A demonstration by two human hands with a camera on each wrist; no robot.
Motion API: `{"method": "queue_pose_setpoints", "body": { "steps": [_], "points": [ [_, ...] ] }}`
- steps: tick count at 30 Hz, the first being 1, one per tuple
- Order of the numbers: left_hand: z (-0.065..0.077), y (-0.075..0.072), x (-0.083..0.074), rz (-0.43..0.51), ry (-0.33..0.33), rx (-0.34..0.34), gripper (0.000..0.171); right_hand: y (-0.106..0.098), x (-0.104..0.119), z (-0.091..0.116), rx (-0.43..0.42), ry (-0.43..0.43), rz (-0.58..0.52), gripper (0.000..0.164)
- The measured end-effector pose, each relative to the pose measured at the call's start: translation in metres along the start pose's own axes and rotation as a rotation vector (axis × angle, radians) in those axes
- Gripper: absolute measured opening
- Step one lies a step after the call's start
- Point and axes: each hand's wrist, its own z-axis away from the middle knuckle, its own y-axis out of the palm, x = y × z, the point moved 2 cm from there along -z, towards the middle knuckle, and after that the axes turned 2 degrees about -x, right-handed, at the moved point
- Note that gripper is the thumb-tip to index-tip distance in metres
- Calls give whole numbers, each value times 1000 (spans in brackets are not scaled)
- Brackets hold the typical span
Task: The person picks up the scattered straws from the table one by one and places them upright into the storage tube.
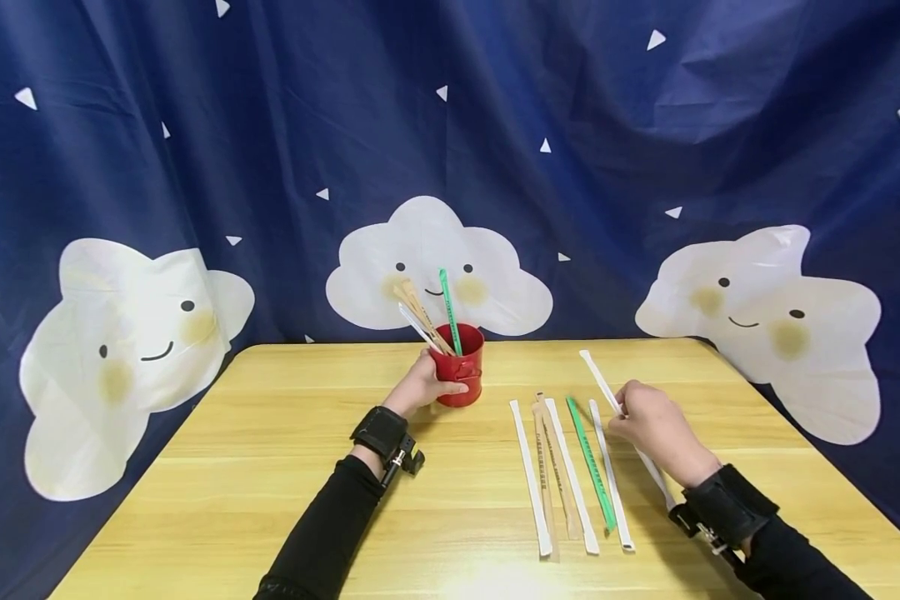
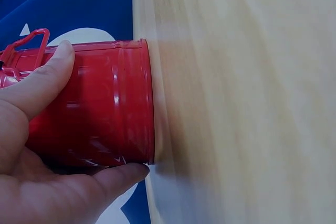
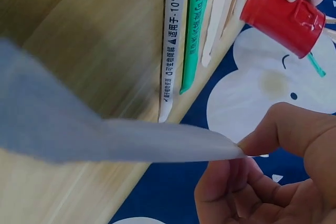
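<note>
Near the back of the table, my left hand grips a small red metal bucket from its left side, thumb across the front. The bucket is upright, with a wire handle in the left wrist view. Out of its mouth lean a green wrapped straw, brown wrapped straws and a white one. On the right, my right hand pinches a white paper-wrapped straw between thumb and fingers. That straw appears blurred and close in the right wrist view.
Between my hands several wrapped straws lie side by side: a white straw, brown straws, another white straw, a green straw and a white printed straw. A blue curtain with cloud shapes hangs behind the wooden table.
</note>
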Motion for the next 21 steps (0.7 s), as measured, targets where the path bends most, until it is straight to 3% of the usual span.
{"method": "queue_pose_setpoints", "body": {
  "steps": [9, 21],
  "points": [
    [0, 1, -1, 26, 40, 20, 82, 7, 11, -2, -93, -81, 45, 17],
    [0, 0, 1, 12, 40, 16, 83, 16, 26, -7, -174, -120, 91, 19]
  ]
}}
